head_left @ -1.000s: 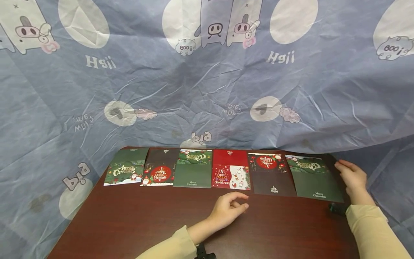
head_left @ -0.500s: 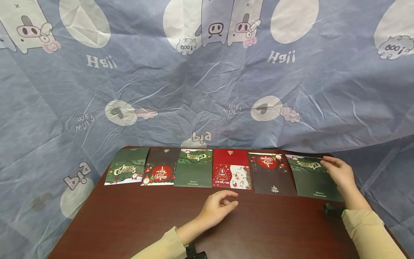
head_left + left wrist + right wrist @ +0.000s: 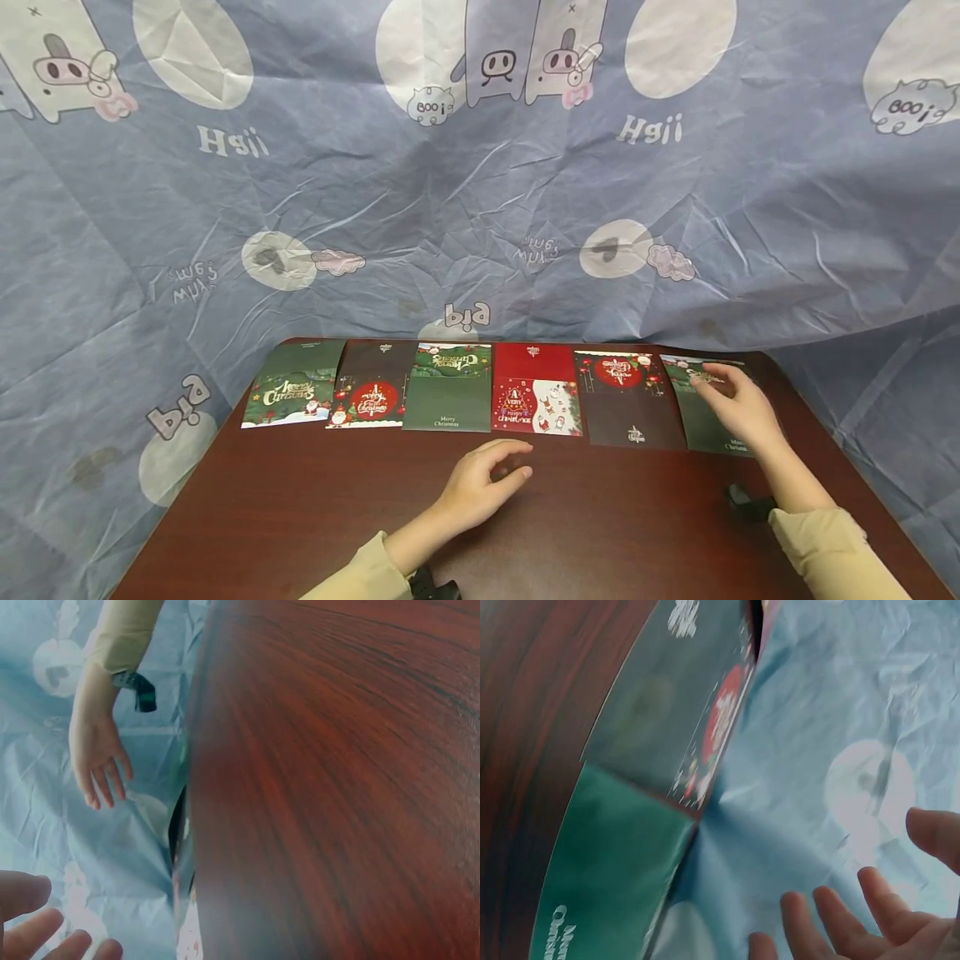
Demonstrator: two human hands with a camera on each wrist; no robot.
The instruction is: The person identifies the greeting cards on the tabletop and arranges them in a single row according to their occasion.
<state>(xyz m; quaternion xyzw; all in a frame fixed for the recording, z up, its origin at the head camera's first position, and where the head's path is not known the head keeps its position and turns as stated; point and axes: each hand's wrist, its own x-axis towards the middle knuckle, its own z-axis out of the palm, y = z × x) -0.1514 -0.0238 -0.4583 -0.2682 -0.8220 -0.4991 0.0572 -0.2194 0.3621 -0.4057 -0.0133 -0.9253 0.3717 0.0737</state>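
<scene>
Several Christmas cards lie unfolded side by side in a row along the table's far side. At the row's right end, my right hand (image 3: 741, 410) hovers over a green card (image 3: 703, 421), hiding part of its right half. In the right wrist view the fingers (image 3: 885, 904) are spread and hold nothing. Beside that card lies a dark card with a red circle (image 3: 633, 421). My left hand (image 3: 474, 490) is held over the table in front of the red card (image 3: 534, 365), fingers loosely bent, nothing in them.
Further left lie another green card (image 3: 447, 404), a dark card with a red circle (image 3: 371, 404) and a green card (image 3: 291, 400) at the end. Behind the brown table (image 3: 300, 508) hangs a blue patterned cloth (image 3: 450, 217). Each wrist wears a black strap.
My right hand has moved left, from beyond the right edge of the rightmost green card to above it. My left hand has drifted slightly left. The cards have stayed put.
</scene>
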